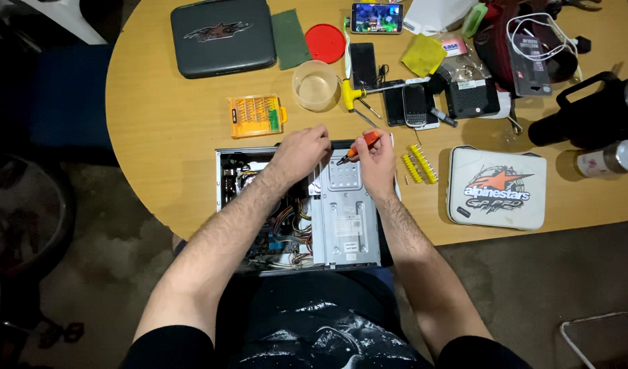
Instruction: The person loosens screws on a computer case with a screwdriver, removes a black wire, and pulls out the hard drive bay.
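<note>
A round wooden desk (170, 130) carries an open computer case (303, 208) at its near edge. Above the case's far edge, the right hand (377, 164) pinches an orange screwdriver (360, 145); the left hand (299, 152) rests curled beside it.

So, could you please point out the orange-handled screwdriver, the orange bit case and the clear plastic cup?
orange-handled screwdriver (364, 142): head view, on its orange handle.
orange bit case (256, 115): head view, middle of its lid.
clear plastic cup (316, 85): head view, inside its bowl.
</note>
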